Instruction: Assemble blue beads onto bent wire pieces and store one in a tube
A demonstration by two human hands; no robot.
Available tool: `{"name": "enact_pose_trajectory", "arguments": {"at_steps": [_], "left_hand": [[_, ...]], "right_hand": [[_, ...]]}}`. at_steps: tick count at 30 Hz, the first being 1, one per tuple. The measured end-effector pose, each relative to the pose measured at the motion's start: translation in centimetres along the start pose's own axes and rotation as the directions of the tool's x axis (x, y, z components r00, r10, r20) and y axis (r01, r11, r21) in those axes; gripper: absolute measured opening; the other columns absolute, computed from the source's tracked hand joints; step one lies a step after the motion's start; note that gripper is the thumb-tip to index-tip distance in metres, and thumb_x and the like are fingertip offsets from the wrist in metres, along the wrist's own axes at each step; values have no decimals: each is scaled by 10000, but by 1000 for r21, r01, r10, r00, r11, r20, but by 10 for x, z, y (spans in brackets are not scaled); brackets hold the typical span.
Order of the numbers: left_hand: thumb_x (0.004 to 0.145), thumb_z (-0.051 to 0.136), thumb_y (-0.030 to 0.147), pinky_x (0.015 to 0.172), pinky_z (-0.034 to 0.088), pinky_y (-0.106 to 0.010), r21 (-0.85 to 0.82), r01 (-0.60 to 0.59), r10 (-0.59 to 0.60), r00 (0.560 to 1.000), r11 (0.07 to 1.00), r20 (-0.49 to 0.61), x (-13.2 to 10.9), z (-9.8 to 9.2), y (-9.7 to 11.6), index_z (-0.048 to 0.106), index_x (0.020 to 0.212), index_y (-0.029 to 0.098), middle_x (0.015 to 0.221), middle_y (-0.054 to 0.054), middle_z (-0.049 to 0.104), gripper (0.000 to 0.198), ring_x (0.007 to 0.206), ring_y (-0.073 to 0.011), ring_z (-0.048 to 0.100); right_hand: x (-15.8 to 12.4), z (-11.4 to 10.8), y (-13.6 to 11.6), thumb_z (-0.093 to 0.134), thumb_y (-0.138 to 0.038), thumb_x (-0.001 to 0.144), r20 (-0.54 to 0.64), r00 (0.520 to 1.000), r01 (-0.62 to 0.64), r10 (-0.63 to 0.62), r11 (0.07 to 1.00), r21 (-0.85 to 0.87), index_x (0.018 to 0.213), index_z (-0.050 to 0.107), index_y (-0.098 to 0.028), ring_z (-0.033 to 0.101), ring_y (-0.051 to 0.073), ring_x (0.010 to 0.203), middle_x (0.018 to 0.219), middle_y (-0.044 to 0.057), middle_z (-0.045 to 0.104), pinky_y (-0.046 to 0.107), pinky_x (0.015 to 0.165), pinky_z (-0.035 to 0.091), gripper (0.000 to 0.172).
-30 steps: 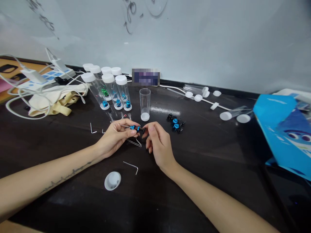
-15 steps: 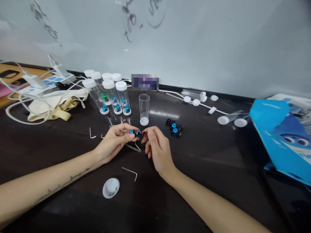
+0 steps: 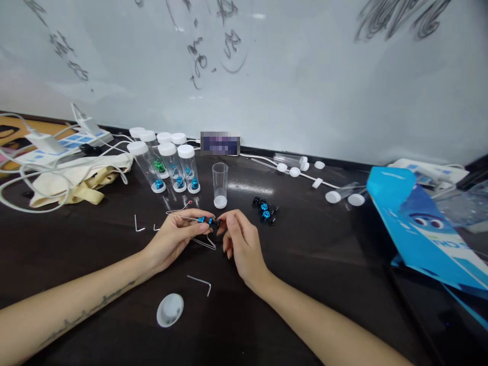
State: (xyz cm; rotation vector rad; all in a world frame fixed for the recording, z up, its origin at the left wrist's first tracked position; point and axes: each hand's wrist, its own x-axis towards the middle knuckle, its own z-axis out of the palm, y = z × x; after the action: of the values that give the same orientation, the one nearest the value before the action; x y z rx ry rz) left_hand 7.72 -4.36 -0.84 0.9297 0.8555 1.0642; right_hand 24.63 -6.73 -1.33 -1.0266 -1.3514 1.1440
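Observation:
My left hand [image 3: 173, 239] pinches a small blue and black part [image 3: 206, 220] with thin bent wire running from it. At the part's black right end, the fingertips of my right hand [image 3: 244, 244] are pressed together on it. Just beyond my hands an open clear tube [image 3: 220, 183] stands upright on a white base. To its right lies a small pile of blue and black parts [image 3: 266, 211]. Nearer to me are an L-shaped hex key [image 3: 200, 280] and a white round cap [image 3: 170, 310] with small dark bits inside.
Several capped tubes [image 3: 186, 168] with blue or green parts stand at the back left. Left of them are a cloth bag [image 3: 80, 175], cables and a power strip. Loose caps [image 3: 295, 172] and tubes lie back right, near a blue package [image 3: 423, 223]. Two small hex keys [image 3: 139, 225] lie left.
The camera view has tilted up and shifted a little, so the table things appear lower and more to the left. My hands keep nearly the same hold on the part.

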Motion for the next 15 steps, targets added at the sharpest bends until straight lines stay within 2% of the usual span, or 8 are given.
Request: {"name": "enact_pose_trajectory", "arguments": {"at_steps": [6, 12, 15], "left_hand": [[680, 825, 126, 685, 539, -171, 9, -40, 40, 999, 999, -1, 1, -1, -2, 778, 866, 160, 722, -34, 758, 195, 670, -117, 688], [701, 812, 136, 668, 527, -171, 23, -49, 49, 999, 999, -19, 2, -1, -3, 774, 857, 152, 687, -30, 741, 161, 666, -114, 671], [707, 808, 145, 670, 521, -162, 17, -46, 46, 999, 999, -12, 2, -2, -4, 770, 865, 150, 694, -26, 742, 162, 674, -106, 666]], "right_hand": [[-1, 0, 0, 390, -472, 991, 25, 1000, -6, 7, 1000, -13, 816, 544, -190, 462, 64, 453, 703, -16, 564, 166, 388, 345, 366], [0, 0, 0, 375, -458, 1000, 15, 1000, -10, 11, 1000, -24, 926, 566, -201, 466, 59, 455, 745, -20, 569, 162, 388, 340, 329], [0, 0, 0, 374, -448, 1004, 20, 1000, 4, -3, 1000, -28, 914, 588, -194, 472, 54, 462, 743, -18, 566, 157, 393, 343, 345]]}}
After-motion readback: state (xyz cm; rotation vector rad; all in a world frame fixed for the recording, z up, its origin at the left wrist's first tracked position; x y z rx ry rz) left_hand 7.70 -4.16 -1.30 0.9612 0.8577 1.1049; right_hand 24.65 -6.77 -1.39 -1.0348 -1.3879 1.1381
